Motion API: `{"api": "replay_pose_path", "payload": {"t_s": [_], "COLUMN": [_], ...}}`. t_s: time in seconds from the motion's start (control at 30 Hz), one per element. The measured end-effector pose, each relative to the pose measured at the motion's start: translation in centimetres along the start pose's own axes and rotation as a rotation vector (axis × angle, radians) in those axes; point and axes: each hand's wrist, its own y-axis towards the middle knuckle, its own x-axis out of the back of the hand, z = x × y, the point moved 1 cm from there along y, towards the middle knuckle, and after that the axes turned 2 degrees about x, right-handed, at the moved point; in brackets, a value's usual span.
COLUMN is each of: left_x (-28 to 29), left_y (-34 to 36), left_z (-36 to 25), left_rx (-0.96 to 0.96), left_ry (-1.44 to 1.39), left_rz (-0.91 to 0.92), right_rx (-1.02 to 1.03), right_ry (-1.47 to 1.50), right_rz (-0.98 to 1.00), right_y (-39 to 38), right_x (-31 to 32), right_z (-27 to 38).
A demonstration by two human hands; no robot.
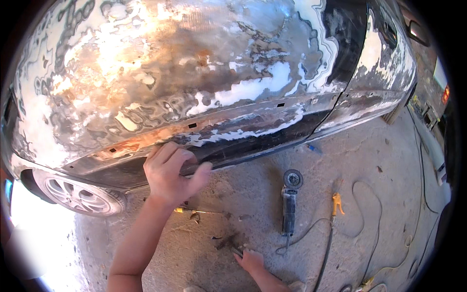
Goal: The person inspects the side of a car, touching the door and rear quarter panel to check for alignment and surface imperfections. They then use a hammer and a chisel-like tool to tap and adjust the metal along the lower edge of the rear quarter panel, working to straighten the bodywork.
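Note:
My left hand (pixel 170 173) rests at the lower part of a car door (pixel 233 63). Its fingers bend against the dark lower strip and the thumb stands apart; I see nothing held in it. The door's paint is sanded through in patches of bare metal, white and dark grey. Low over the floor, my right hand (pixel 252 261) is closed around a small dark, narrow piece, only its tip showing past the fingers. A yellow-handled screwdriver (pixel 182 209) lies on the ground below the left hand.
An angle grinder (pixel 289 211) with a round black disc lies on the dusty concrete. Right of it is a yellow air blow gun (pixel 336 204) on a dark hose. Cords wind across the right side. The car's wheel (pixel 80 192) stands at left, and a small blue object (pixel 314 149) lies beneath the sill.

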Motion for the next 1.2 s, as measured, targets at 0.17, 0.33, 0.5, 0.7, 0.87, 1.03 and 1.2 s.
{"api": "replay_pose_path", "payload": {"t_s": [0.17,0.33,0.5,0.7,0.87,1.03,1.2], "left_x": [-0.5,-2.3,-4.9,-5.2,-5.8,-6.2,-6.1], "left_y": [-1.2,-2.9,-5.5,-6.8,-7.9,-6.9,-4.1], "left_z": [1.1,0.5,0.5,1.7,3.2,2.4,0.1], "left_rx": [-0.029,0.051,-0.072,-0.009,-0.012,-0.053,-0.038], "left_ry": [0.18,0.33,0.332,0.46,0.456,0.427,0.368], "left_rz": [-0.123,0.152,0.469,0.28,0.288,0.252,0.227], "right_rx": [0.008,-0.022,-0.018,0.003,-0.011,-0.019,-0.038], "right_ry": [0.006,-0.008,-0.052,-0.062,-0.015,-0.033,-0.038], "right_rz": [0.0,0.081,0.116,-0.021,-0.019,-0.06,0.027], "right_y": [0.0,0.3,0.4,0.1,0.5,0.5,0.7], "right_x": [0.0,0.1,0.0,-0.2,-0.8,-0.9,-0.2], "right_z": [0.3,0.2,0.4,0.1,0.0,0.0,0.2]}}
